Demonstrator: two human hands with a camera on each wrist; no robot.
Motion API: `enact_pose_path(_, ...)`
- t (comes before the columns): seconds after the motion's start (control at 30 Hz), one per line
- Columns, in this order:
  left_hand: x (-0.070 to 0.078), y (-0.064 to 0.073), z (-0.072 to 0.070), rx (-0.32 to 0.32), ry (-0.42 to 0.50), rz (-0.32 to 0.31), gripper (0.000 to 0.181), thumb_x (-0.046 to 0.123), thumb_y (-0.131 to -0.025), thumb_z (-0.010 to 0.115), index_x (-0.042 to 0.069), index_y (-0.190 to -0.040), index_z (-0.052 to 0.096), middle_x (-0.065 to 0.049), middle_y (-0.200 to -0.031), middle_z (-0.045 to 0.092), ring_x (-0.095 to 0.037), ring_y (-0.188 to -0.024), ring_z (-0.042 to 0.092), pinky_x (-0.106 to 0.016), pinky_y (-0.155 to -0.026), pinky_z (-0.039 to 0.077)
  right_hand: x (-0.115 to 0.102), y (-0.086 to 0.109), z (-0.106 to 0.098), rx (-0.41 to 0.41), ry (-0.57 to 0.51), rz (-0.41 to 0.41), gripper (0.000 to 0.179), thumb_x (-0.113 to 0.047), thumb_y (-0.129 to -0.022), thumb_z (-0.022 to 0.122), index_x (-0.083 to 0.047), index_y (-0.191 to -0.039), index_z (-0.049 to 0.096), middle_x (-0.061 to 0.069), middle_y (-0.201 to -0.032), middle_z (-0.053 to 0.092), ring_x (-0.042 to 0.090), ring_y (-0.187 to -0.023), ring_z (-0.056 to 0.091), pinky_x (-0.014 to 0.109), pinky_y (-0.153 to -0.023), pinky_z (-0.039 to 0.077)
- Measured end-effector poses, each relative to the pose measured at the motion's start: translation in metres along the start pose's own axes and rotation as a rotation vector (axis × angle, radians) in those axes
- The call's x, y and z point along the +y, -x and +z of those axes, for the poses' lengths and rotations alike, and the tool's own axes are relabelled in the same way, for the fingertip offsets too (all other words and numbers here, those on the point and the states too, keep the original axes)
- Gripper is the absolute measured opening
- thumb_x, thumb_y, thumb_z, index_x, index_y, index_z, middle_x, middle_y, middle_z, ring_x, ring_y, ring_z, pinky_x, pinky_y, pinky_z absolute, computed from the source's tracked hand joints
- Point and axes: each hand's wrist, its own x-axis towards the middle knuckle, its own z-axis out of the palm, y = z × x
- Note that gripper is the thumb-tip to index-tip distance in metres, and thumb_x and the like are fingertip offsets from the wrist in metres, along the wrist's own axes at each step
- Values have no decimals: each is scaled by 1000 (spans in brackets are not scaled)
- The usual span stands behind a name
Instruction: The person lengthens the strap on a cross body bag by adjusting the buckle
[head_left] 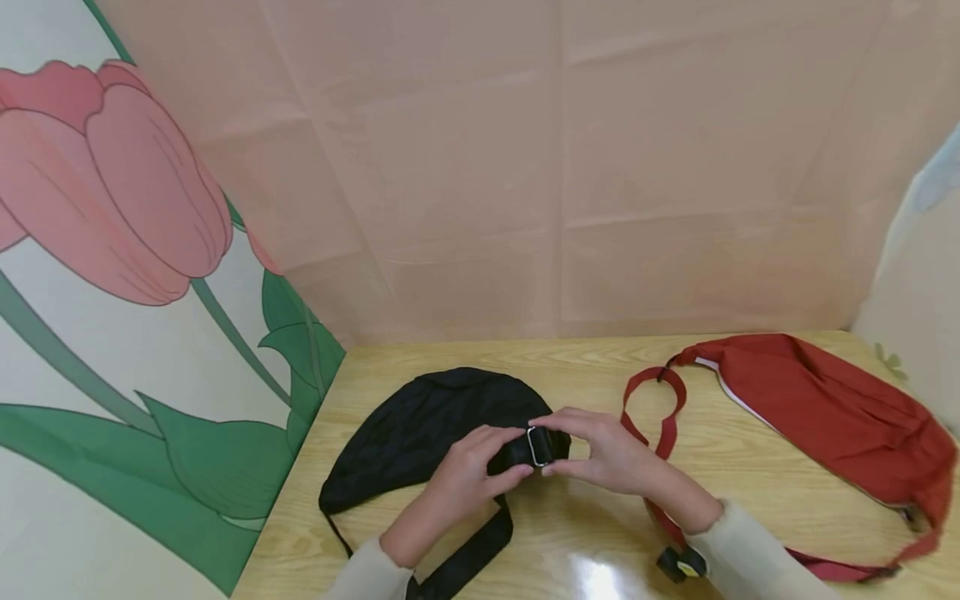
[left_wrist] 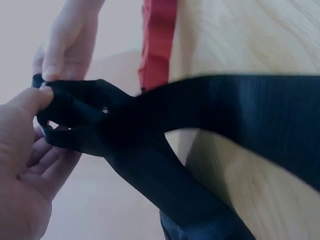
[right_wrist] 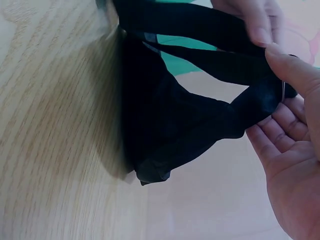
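Note:
A black sling bag (head_left: 420,429) lies on the wooden table (head_left: 570,367) at the left. My left hand (head_left: 517,454) pinches its black strap (head_left: 480,546) just left of a silver metal slider (head_left: 538,446). My right hand (head_left: 545,447) pinches the same strap at the slider from the right. In the left wrist view my left thumb and fingers (left_wrist: 35,100) hold a loop of the black strap (left_wrist: 210,120). In the right wrist view my right thumb (right_wrist: 292,70) presses the strap against my fingers, with the black bag (right_wrist: 170,125) hanging to the left.
A red sling bag (head_left: 832,412) lies at the right of the table, its red strap (head_left: 663,408) looping towards my right wrist. A black and yellow clip (head_left: 681,564) sits near the front edge. Pink cloth backs the table; a tulip-print panel (head_left: 150,250) stands at the left.

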Motion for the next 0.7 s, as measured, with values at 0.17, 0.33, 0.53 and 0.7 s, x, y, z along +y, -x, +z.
enact_pose_path(0.17,1,-3,3,46,1,35,43,26,-90,79,6,-126,67,-6,-118,70,-14,-107,66,-23,-86,55,-2,1,0,-19,-6,30,56,-34,-84,82,-17,-134,64,-3,-118,70,15,-104,68,42,-85,58)
enact_pose_path(0.33,-3,0,5,67,2,25,38,24,-90,79,5,-122,69,-6,-115,71,-15,-106,67,-24,-86,56,-4,2,-1,-33,-26,52,56,-31,-86,81,-19,-137,61,-3,-122,69,17,-108,68,44,-90,56)
enact_pose_path(0.53,-4,1,5,83,-21,5,36,24,-89,80,6,-119,70,-6,-114,71,-15,-105,67,-25,-86,56,-3,0,1,4,26,-11,43,-24,-88,81,-20,-128,63,-7,-120,66,14,-104,65,39,-87,57)
enact_pose_path(0.7,-2,1,3,68,-18,-41,40,24,-88,80,8,-123,68,-4,-114,70,-13,-105,65,-28,-87,55,-4,-3,4,36,18,-38,42,-16,-87,81,-19,-125,63,-9,-115,62,11,-97,63,34,-82,56)
